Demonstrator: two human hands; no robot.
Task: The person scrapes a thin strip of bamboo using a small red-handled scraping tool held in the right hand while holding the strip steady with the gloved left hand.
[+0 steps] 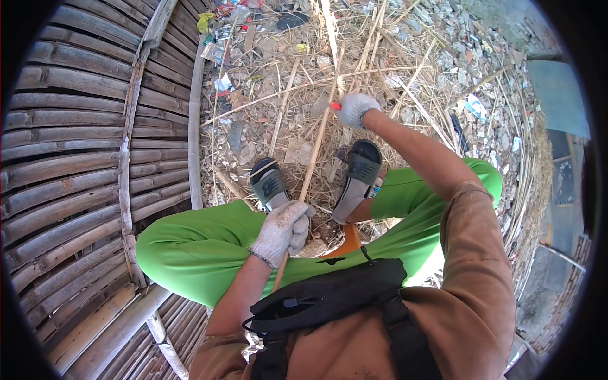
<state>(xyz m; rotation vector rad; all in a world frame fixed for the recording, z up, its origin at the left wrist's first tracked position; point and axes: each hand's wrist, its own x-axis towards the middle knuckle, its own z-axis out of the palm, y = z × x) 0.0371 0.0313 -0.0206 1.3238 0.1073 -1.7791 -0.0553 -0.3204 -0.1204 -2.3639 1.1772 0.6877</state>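
My left hand (pixel 283 231), in a white knitted glove with dirt on it, is closed around the lower part of a long, thin bamboo strip (pixel 316 147). The strip slants up from my lap and between my feet to the far side. My right hand (pixel 356 111), gloved alike, is closed farther up beside the strip. From its left side sticks out a short red part of a tool (pixel 336 106), right at the strip. The rest of that tool is hidden in the fist or blurred, so its kind does not show.
Bamboo slat wall (pixel 69 155) rises close on my left. Straw, shavings and split strips (pixel 405 69) litter the ground ahead, with plastic scraps among them. My sandalled feet (pixel 269 180) flank the strip. A black waist bag (pixel 329 291) lies across my lap, over an orange seat (pixel 350 240).
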